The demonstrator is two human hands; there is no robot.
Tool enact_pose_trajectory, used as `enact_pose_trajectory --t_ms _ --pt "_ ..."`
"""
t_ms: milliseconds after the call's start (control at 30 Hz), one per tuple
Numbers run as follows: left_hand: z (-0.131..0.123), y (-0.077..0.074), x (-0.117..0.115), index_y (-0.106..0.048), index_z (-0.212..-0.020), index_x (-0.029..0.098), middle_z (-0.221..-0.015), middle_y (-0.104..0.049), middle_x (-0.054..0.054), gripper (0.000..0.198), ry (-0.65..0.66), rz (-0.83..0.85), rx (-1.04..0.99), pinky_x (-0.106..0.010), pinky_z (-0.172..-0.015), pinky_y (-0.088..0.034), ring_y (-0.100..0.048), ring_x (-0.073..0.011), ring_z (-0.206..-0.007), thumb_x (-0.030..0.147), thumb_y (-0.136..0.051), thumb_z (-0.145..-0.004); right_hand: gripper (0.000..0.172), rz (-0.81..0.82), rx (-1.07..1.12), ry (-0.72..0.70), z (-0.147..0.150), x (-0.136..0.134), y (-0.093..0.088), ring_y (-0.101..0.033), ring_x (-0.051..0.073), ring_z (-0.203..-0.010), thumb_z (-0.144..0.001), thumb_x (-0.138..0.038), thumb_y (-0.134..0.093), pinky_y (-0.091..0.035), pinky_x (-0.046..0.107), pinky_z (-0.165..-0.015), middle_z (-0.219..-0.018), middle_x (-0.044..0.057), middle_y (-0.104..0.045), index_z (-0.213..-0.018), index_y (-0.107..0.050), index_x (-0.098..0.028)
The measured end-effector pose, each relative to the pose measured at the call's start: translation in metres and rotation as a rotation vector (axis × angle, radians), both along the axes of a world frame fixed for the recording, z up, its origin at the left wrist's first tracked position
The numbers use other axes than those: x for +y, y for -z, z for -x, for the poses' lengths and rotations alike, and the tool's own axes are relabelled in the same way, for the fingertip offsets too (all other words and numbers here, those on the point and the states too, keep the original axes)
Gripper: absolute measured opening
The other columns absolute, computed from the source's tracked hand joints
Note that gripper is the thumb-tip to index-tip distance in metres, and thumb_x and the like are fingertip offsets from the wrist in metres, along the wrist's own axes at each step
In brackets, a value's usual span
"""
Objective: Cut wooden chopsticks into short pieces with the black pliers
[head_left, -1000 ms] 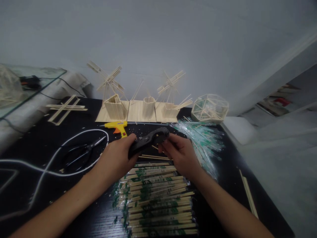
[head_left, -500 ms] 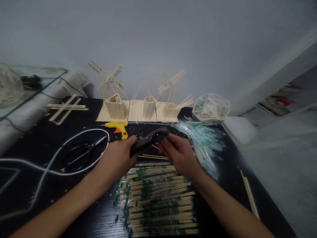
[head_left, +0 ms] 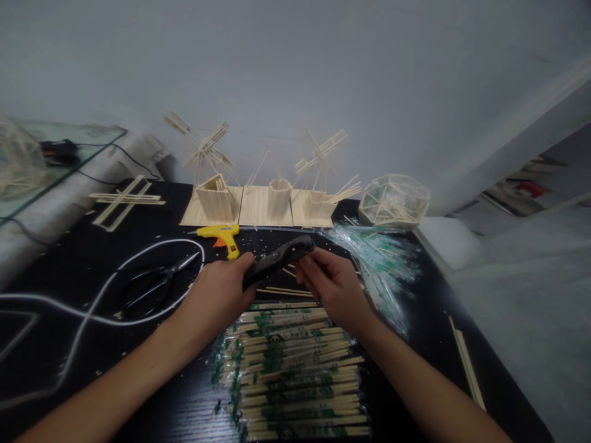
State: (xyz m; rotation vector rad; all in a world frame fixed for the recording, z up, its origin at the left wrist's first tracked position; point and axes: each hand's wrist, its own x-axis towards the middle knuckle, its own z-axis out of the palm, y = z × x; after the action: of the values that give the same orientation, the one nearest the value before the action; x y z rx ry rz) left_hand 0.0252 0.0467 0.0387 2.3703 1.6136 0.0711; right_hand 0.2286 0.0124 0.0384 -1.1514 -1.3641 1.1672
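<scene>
My left hand (head_left: 221, 295) is closed around the handle of a black cutter tool (head_left: 281, 255), held above the black table (head_left: 92, 344). My right hand (head_left: 335, 284) is at the tool's head with its fingers pinched on a thin wooden stick, mostly hidden under the tool. Below both hands lies a pile of wrapped chopsticks (head_left: 295, 375) with green print. A few bare sticks (head_left: 286, 290) lie between the hands and the pile.
A yellow glue gun (head_left: 221, 235) and black scissors (head_left: 154, 284) lie left of my hands, with a white cable (head_left: 115, 277) looping round. Stick models (head_left: 265, 200) and a stick polyhedron (head_left: 392, 200) stand at the back. Empty clear wrappers (head_left: 378, 261) are heaped on the right.
The cutter tool has tilted slightly and its jaw looks more closed. Both hands stay in nearly the same place.
</scene>
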Motion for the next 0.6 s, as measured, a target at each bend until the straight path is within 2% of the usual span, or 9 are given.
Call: enact_pose_trajectory --t_ms 300,600 --pt "-0.0002 0.0013 0.0008 -0.059 -0.092 0.021 -0.083 -0.075 -0.010 0.010 0.000 -0.006 0.036 -0.033 -0.064 -0.044 -0.073 -0.0287 -0.078 0.026 -0.050 -0.089 0.032 -0.001 -0.020 0.010 -0.0015 0.0007 0.0029 -0.037 0.008 -0.050 -0.095 -0.044 -0.061 -0.028 0.024 -0.046 -0.065 -0.002 -0.056 -0.076 -0.062 -0.018" --pt "0.0016 0.0022 0.0017 -0.059 -0.090 0.020 -0.082 -0.074 -0.009 0.011 -0.004 0.019 0.032 -0.033 -0.065 -0.045 -0.073 -0.0289 -0.080 0.027 -0.050 -0.089 0.021 0.023 -0.017 0.051 0.0020 0.0009 0.0031 -0.045 0.009 -0.053 -0.091 -0.038 -0.066 -0.033 0.024 -0.049 -0.066 -0.001 -0.062 -0.083 -0.064 -0.018"
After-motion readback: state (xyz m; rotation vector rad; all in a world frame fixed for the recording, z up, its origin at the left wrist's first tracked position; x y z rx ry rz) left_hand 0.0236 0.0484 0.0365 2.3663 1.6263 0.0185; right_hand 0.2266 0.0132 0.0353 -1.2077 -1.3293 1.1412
